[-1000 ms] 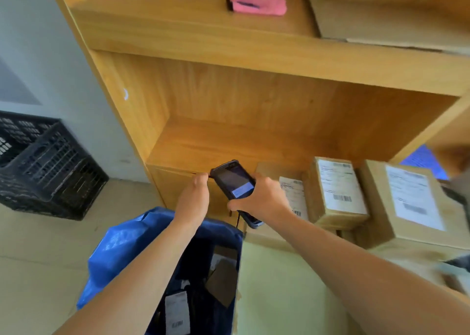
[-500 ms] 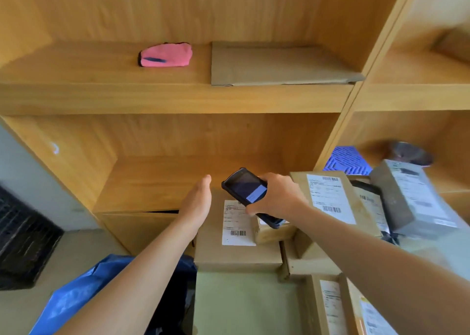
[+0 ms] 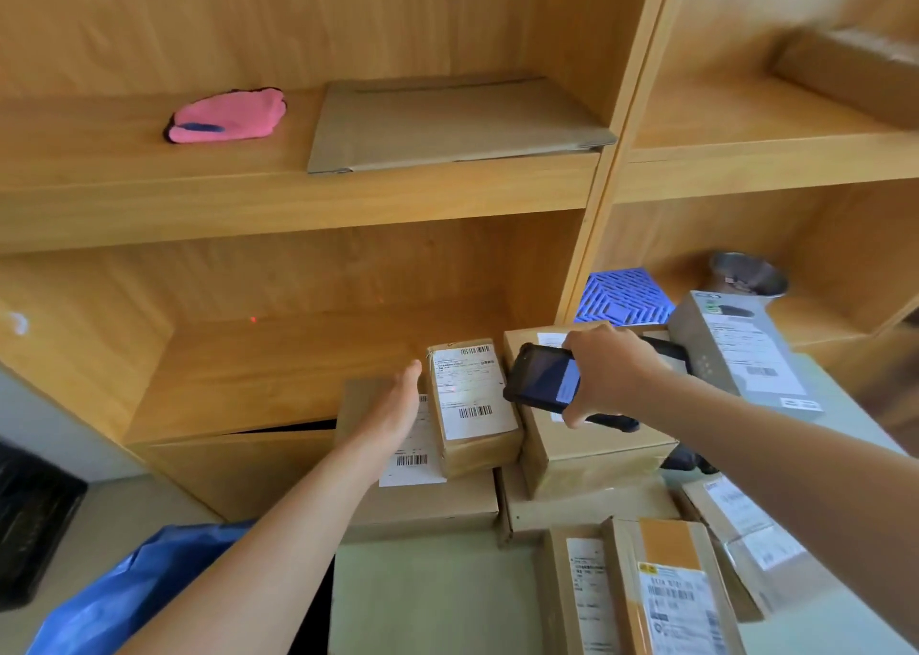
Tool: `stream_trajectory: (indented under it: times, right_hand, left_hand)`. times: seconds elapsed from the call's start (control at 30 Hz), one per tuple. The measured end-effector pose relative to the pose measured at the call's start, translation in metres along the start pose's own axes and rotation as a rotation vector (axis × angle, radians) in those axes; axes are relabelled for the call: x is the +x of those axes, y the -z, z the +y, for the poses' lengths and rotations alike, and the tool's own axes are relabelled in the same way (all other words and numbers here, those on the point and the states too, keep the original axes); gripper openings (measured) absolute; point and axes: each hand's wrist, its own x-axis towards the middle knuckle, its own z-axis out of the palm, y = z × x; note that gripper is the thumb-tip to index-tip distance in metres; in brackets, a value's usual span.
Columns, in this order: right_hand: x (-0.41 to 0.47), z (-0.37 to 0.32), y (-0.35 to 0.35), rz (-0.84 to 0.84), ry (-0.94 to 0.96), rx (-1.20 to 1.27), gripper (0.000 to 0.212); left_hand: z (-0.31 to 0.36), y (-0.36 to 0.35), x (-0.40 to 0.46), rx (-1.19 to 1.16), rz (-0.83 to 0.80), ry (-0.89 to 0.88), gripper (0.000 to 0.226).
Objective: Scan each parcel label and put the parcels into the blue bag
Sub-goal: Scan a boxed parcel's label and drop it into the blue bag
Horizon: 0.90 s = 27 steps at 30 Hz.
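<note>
Both forearms are showing bare to the frame edge, entering from 6 and 4 o'clock. Left hand (image 3: 398,406) and right hand (image 3: 609,373) are wearing no gloves, rings or watch.

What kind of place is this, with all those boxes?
Probably a parcel sorting or mailroom spot. Labelled cardboard parcels are piled by wooden shelves, the right hand holds a handheld scanner, and a blue bag waits below for them.
</note>
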Motion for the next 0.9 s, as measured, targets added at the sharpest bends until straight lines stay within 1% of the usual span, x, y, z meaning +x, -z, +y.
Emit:
stream_trajectory:
  times: [0.13, 0.43, 0.6, 0.8, 0.9]
  right_hand:
    - [-0.011, 0.012, 0.008, -0.062, 0.035, -0.088, 0.065]
    - [-0.014, 0.008, 0.021, -0.094, 0.137, -0.274, 0.064]
    - [-0.017, 0.006, 0.028, -0.114, 0.171, -0.348, 0.052]
    - [-0.017, 0.002, 0.034, -0.161, 0.180, -0.392, 0.052]
    - [-0.015, 0.002, 0.031, -0.117, 0.166, -0.308, 0.054]
  left_hand:
    - [0.003, -0.011, 0.000, -0.008, -0.003, -0.009, 0.063]
    - [0.004, -0.016, -0.004, -0.031, -0.004, -0.004, 0.061]
    - [0.000, -0.014, -0.002, -0.056, 0.002, 0.029, 0.062]
    - [-0.003, -0.011, -0.001, -0.070, 0.020, 0.039, 0.062]
    - [-0.004, -0.010, 0.003, -0.075, 0.021, 0.050, 0.064]
